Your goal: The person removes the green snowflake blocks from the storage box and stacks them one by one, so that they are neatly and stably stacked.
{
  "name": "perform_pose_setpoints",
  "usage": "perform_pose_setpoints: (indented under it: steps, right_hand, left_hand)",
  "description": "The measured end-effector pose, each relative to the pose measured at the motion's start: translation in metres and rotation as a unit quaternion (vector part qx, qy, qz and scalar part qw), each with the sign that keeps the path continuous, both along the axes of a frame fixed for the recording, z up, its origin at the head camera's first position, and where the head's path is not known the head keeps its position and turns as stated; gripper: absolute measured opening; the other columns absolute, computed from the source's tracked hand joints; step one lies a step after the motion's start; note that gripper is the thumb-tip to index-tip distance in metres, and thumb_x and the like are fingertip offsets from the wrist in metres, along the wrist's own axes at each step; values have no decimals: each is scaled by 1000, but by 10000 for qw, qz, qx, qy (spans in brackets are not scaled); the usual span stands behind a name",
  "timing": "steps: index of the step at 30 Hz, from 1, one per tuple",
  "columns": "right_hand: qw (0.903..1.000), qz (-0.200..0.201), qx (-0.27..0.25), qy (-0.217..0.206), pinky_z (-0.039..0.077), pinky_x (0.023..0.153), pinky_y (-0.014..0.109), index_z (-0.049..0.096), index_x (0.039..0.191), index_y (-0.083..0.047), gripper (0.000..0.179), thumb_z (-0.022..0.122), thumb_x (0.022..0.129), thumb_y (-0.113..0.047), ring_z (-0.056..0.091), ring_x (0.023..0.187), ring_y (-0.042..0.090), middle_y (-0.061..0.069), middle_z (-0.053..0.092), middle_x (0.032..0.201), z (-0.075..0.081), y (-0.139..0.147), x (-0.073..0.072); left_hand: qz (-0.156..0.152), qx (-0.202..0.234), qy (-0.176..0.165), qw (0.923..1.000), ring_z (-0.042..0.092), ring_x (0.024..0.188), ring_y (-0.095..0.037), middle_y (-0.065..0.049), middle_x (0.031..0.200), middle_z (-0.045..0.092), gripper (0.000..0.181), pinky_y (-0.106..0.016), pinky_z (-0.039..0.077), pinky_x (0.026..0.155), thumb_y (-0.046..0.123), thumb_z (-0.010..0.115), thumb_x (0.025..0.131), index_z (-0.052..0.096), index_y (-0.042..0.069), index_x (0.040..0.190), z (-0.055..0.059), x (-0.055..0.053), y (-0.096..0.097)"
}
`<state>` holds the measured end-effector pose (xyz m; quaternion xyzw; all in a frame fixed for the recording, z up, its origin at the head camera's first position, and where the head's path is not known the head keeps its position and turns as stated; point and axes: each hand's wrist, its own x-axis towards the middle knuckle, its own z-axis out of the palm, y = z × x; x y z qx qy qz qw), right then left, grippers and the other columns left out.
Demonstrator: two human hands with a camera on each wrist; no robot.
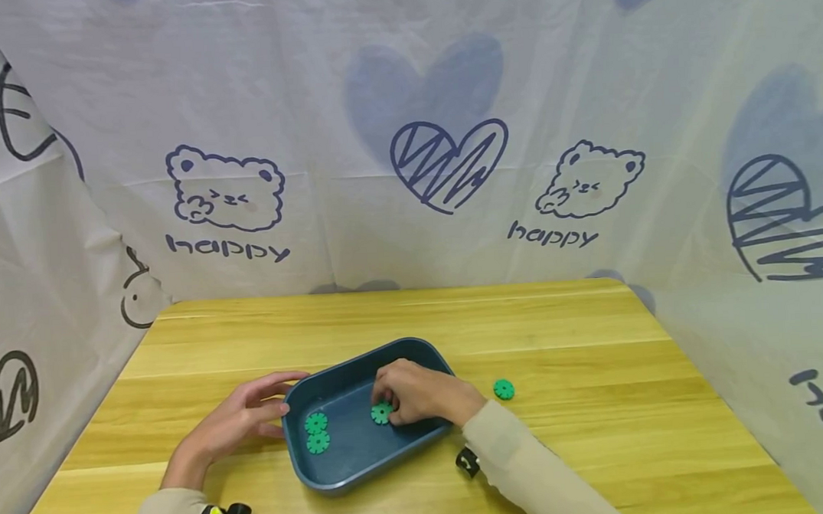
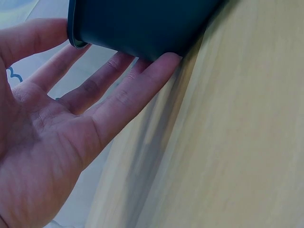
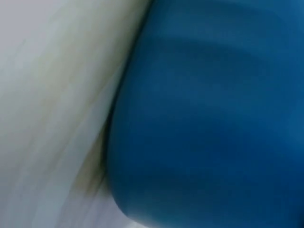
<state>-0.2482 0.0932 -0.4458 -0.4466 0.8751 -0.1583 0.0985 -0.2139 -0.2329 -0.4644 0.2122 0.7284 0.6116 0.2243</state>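
A pale cloth backdrop (image 1: 404, 96) hangs well beyond both hands and wraps round on either side. It is printed with dark blue hearts and sleepy bears, and under each bear the word "happy" can be read, once beyond the left hand and once beyond the right; the lettering at the far right edge is cut off and cannot be read.

The wooden table (image 1: 599, 448) lies under both hands.

Between the hands, set at a slant, is a dark blue tray (image 1: 366, 477) with rounded corners. The left hand (image 1: 242, 419) rests against its outer wall: in the left wrist view the fingers (image 2: 118, 92) lie straight and relaxed, tips touching the tray's (image 2: 137, 23) side, the thumb up near its rim. The right hand (image 1: 417, 395) reaches over the far rim into the tray, fingers curled down and pinching a green gear-shaped disc (image 1: 381, 413) that sits on the tray floor.

Two more green discs (image 1: 316, 432) lie touching each other inside the tray, just beside the left hand's fingertips. A fourth green disc (image 1: 503, 389) lies on the table outside the tray, near the right wrist.

The right wrist view is blurred and shows only the tray wall (image 3: 213, 118) close up.
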Motion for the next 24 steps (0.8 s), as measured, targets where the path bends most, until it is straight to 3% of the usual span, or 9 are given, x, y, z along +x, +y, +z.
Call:
perform_pose_setpoints:
  steps: [7, 15, 24]
  right_hand:
    - [9988, -55, -440, -208, 53, 73, 10, 79, 109, -7, 23, 80, 86, -9, 65, 80, 4, 4, 72, 99, 10, 9, 4]
    - [9962, -42, -866, -49, 53, 69, 11, 79, 105, -6, 20, 80, 85, -8, 67, 78, 13, 6, 72, 98, 22, 26, 8]
    - [9928, -645, -982, -225, 57, 75, 22, 78, 107, -10, 20, 78, 87, -11, 67, 89, 22, 0, 71, 102, 39, 56, 15]
  left_hand:
    - [-11, 61, 5, 10000, 67, 122, -16, -34, 154, 42, 54, -47, 63, 92, 16, 55, 106, 38, 2, 156, -1, 1, -1]
    - [11, 109, 24, 9999, 67, 121, -17, -33, 153, 43, 54, -46, 63, 91, 15, 54, 106, 38, 2, 156, -2, 2, -1]
    - [-4, 108, -57, 9999, 68, 122, -19, -33, 154, 43, 54, -47, 63, 92, 16, 54, 107, 37, 2, 157, 0, 2, 1]
